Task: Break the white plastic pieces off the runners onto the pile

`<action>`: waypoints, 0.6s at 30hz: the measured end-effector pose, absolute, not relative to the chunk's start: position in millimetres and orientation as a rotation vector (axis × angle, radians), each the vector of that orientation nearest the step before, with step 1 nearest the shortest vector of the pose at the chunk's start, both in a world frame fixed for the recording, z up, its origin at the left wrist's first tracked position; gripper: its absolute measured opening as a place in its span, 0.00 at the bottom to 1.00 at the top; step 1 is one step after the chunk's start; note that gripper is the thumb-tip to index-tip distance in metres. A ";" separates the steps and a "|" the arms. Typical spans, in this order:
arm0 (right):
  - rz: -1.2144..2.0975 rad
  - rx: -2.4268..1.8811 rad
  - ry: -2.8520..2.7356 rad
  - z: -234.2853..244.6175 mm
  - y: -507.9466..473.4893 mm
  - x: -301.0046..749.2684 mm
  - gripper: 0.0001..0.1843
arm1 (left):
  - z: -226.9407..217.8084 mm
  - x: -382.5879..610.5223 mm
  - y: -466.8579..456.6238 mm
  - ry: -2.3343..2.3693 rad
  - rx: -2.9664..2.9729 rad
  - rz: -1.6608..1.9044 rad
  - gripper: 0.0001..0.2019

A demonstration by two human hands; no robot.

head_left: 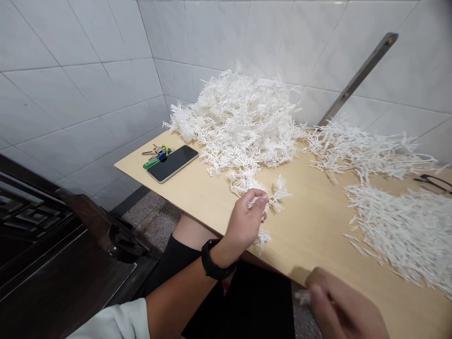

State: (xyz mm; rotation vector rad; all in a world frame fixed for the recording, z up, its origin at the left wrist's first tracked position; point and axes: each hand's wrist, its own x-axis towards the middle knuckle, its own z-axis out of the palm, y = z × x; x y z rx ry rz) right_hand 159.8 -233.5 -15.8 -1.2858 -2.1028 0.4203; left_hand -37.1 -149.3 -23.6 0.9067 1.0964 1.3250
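Note:
My left hand [245, 219], with a black band on its wrist, is closed around a bunch of thin white strands [264, 237] near the table's front edge. Strand ends stick out below the fist. Just beyond the fingers lie small white tufts [280, 192] on the tabletop. Lower right, my right hand [344, 303] is blurred, its fingers curled together over the table's front edge. A small blurred white piece [302, 296] shows at its fingertips; its exact shape cannot be made out.
A large heap of white bunches [243, 122] stands against the tiled wall. Loose strands [370, 148] and a spread of short white pieces [406, 230] cover the right side. A phone [173, 164], keys [157, 153] and glasses [434, 182] lie on the wooden table [310, 221].

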 end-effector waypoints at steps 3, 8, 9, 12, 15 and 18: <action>0.201 -1.666 -1.977 -23.8 -207.4 193.4 0.12 | -22.6 -36.6 -153.7 1.129 0.959 1.279 0.12; -0.029 -1.804 -1.723 -20.9 -199.0 184.7 0.18 | -22.5 -35.0 -158.3 1.163 0.988 1.281 0.12; 0.088 -1.743 -1.708 -18.7 -204.3 172.4 0.16 | -22.3 -34.5 -158.5 1.168 0.995 1.277 0.12; 0.328 -1.559 -1.817 -16.3 -217.8 132.3 0.17 | -20.5 -33.3 -159.1 1.172 1.006 1.246 0.11; 0.316 -1.464 -2.029 -20.9 -216.8 106.7 0.16 | -17.9 -33.2 -160.7 1.198 1.066 1.234 0.11; 0.282 -1.386 -2.165 -25.9 -210.1 99.0 0.17 | -17.5 -33.4 -163.5 1.235 1.127 1.257 0.11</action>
